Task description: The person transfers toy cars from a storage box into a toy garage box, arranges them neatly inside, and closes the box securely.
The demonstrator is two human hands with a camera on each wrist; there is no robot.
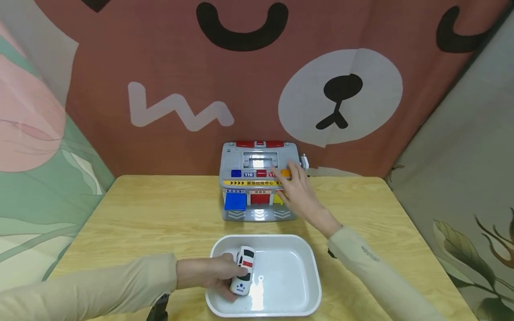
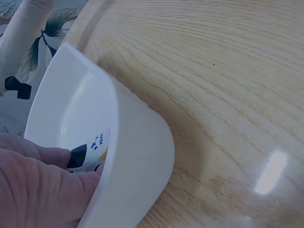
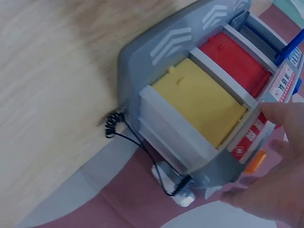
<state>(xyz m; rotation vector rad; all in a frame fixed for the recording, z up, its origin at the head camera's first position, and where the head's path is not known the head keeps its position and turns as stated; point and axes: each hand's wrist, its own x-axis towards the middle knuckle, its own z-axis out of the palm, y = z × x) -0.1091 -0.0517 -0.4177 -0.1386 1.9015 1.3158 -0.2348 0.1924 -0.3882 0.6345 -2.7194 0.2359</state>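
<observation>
My left hand (image 1: pixel 218 274) grips a white toy police car (image 1: pixel 242 285) inside the white tray (image 1: pixel 287 313). The car has dark windows, a red patch on its roof and blue stars at one end. In the left wrist view, the tray's wall hides part of the toy car (image 2: pixel 97 145). My right hand (image 1: pixel 299 191) is at the right front of a grey toy garage (image 1: pixel 259 216), its fingers spread over the top edge near an orange button. The right wrist view has the thumb by the label above the yellow door (image 3: pixel 199 99); contact is hard to tell.
The garage's blue door (image 1: pixel 235 201) is swung up, while its red door (image 3: pixel 235 64) is down. A coiled black cord (image 3: pixel 111 124) joins a small white handset (image 3: pixel 183 194) at its side. Behind the wooden table (image 1: pixel 160 214) hangs a printed bear curtain (image 1: pixel 180 58).
</observation>
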